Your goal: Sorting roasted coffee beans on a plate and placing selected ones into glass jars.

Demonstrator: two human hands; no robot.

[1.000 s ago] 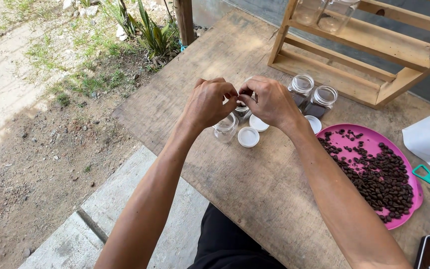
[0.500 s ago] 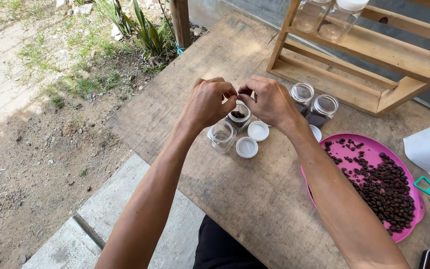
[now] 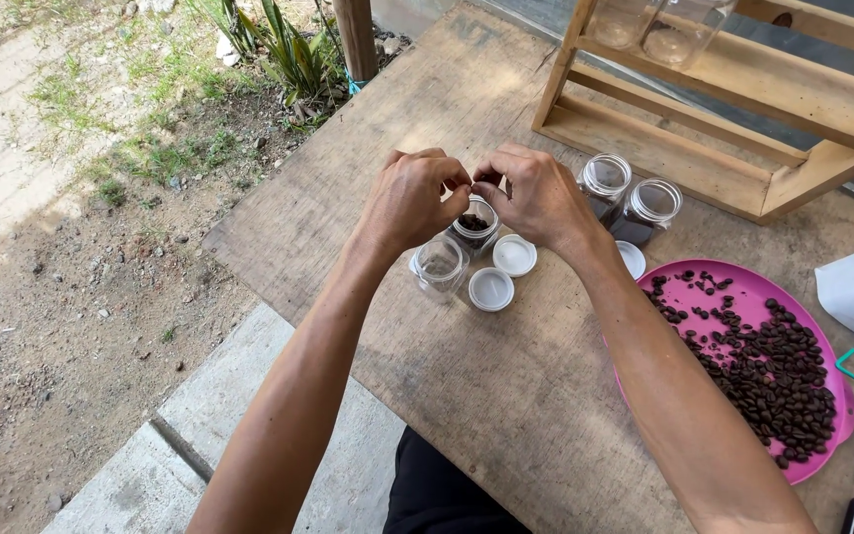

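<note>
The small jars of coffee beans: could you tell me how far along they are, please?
Done: two jars by the wooden rack hold beans. In hand: left hand and right hand meet over a part-filled jar. Left: one clear jar looks empty, white lids lie loose, beans remain on the pink tray.

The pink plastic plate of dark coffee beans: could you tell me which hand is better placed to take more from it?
Probably the right hand: the pink plastic plate of dark coffee beans lies on that arm's side, while the left hand hovers over the small clear jars, farther off.
</note>
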